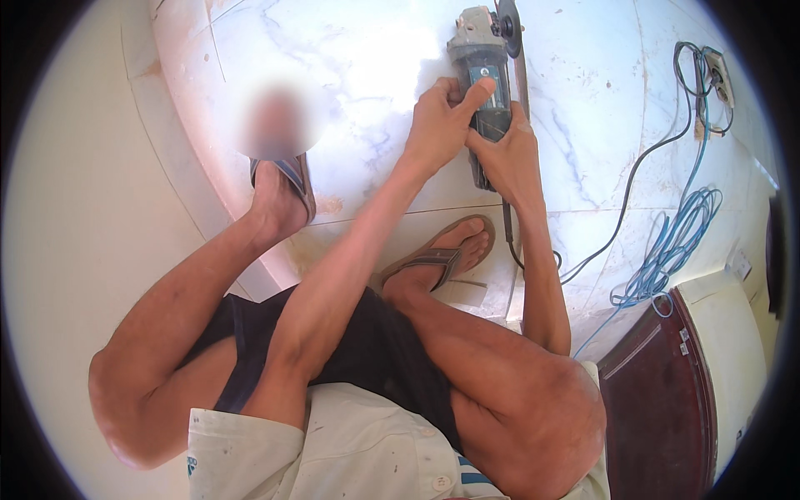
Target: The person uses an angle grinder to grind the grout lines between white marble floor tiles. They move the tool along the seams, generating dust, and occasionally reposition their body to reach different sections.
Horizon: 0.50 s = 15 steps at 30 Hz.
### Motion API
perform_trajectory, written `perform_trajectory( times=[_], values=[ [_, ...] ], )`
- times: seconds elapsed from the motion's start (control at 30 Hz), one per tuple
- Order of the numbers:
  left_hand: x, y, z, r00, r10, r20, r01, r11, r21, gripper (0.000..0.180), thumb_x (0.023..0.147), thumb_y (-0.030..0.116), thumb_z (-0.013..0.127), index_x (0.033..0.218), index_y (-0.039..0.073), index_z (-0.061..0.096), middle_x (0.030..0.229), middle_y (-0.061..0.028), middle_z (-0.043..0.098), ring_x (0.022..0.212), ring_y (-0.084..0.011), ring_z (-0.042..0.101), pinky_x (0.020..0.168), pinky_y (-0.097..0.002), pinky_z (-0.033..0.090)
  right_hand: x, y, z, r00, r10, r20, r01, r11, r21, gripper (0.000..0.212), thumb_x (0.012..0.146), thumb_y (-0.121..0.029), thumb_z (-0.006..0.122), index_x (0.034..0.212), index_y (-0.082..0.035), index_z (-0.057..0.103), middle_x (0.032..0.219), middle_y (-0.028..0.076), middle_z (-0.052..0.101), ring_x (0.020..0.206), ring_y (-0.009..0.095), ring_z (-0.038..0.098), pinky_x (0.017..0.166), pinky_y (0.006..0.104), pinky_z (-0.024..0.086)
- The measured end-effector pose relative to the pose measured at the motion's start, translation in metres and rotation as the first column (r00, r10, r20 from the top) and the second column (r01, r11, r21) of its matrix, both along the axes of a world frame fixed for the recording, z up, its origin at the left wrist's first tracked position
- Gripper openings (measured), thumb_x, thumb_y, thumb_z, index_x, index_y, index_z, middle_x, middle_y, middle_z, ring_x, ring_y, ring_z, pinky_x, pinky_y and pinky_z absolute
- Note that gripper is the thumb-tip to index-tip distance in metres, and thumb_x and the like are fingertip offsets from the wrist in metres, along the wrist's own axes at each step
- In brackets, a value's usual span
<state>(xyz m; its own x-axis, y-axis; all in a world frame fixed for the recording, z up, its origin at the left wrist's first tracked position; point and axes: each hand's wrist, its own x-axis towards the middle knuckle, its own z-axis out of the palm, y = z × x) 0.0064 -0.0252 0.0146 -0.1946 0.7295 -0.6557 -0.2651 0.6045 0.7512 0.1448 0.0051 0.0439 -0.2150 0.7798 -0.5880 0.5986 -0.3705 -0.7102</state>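
An angle grinder (480,50) lies lengthwise away from me above the marble-patterned floor, with a grey metal head at its far end and a dark body. Its dark disc (512,29) stands edge-up on the right side of the head. My left hand (442,123) grips the body from the left, thumb laid across the top. Lower down, my right hand (508,158) is wrapped round the rear of the body from the right. A black power cord (509,223) leaves the near end of the grinder. Whether the disc touches the floor, I cannot tell.
White tiles (367,75) with grey veins spread ahead. A power socket (717,77) with cords is at the far right. Coiled blue cable (671,250) lies below it, beside a dark red panel (658,383). My sandalled feet (450,250) flank the work; a blurred patch covers the left toes.
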Motion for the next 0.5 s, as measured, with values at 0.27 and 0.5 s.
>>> perform_trajectory(
  times=[0.27, 0.5],
  values=[
    [0.016, -0.029, 0.004, 0.999, 0.030, 0.023, -0.030, 1.000, -0.001, 0.069, 0.105, 0.049, 0.079, 0.129, -0.015, 0.066, 0.114, -0.0201, 0.078, 0.100, -0.0193, 0.074, 0.088, -0.0341, 0.060, 0.013, -0.028, 0.010, 0.999, -0.034, -0.019, 0.033, 0.996, -0.078, 0.070, 0.085, -0.036, 0.091, 0.130, 0.010, 0.064, 0.110, 0.026, 0.079, 0.101, 0.033, 0.079, 0.087, 0.0439, 0.061],
    [0.010, -0.026, 0.004, 0.998, -0.061, -0.007, 0.061, 0.998, -0.019, 0.076, 0.107, 0.052, 0.075, 0.136, -0.017, 0.063, 0.120, -0.0198, 0.076, 0.109, -0.0192, 0.072, 0.098, -0.0327, 0.058, 0.014, -0.030, 0.002, 0.999, -0.027, -0.021, 0.027, 1.000, 0.008, 0.073, 0.084, -0.037, 0.090, 0.131, 0.011, 0.063, 0.112, 0.028, 0.078, 0.104, 0.036, 0.079, 0.089, 0.0452, 0.061]
  ],
)
